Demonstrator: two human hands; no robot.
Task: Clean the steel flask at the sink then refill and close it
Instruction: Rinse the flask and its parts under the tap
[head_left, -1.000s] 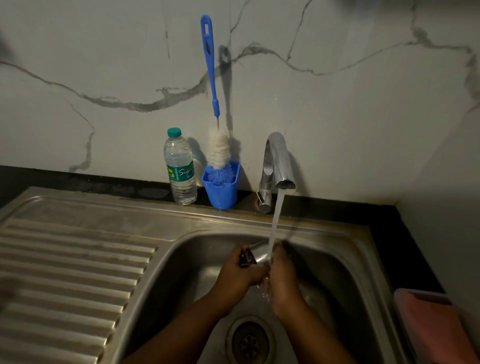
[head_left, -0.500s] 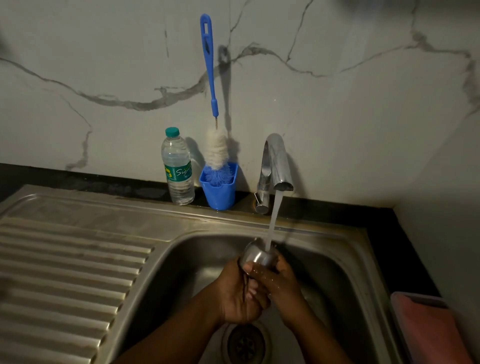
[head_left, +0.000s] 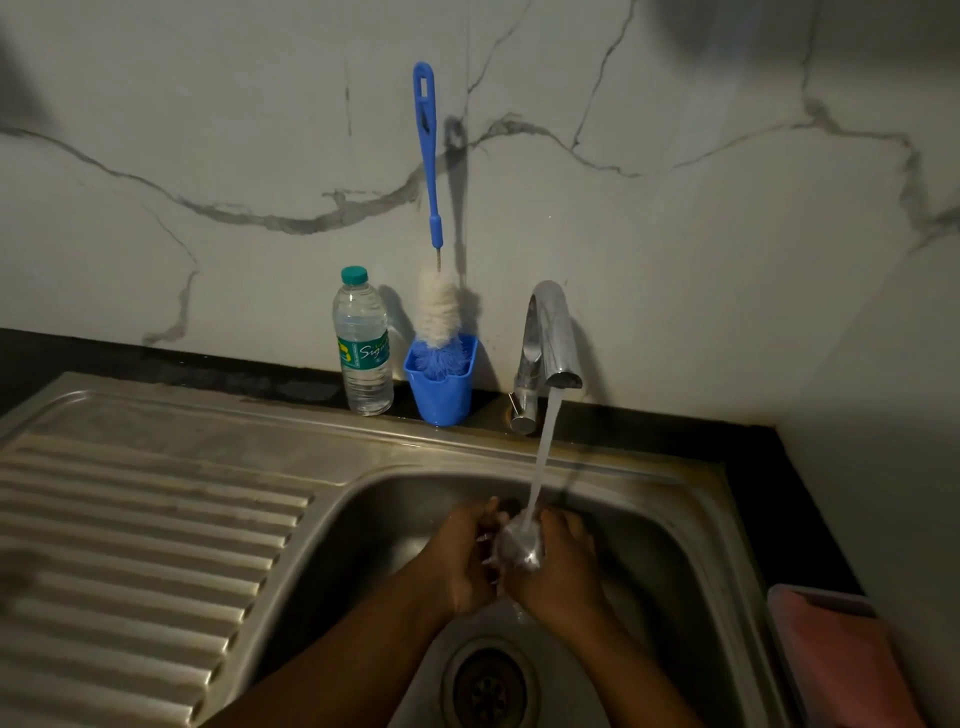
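Both my hands are down in the steel sink (head_left: 691, 499), held under the stream of water (head_left: 543, 457) running from the chrome tap (head_left: 550, 338). Between them is a shiny piece of the steel flask (head_left: 519, 545); only a small wet part shows, and I cannot tell whether it is the body or the cap. My left hand (head_left: 462, 561) curls round its left side. My right hand (head_left: 563, 577) grips it from the right and below. The water lands right on the steel.
A plastic water bottle (head_left: 363, 348) and a blue cup (head_left: 441, 400) holding a long blue-handled bottle brush (head_left: 439, 312) stand against the marble wall behind the sink. The ribbed drainboard (head_left: 130, 545) lies to the left, the drain (head_left: 488, 686) below my hands, and a pink container (head_left: 841, 660) at the right.
My hands have shifted round the steel piece under the tap; it was raised higher half a second ago and now sits lower between both palms. Water keeps running.
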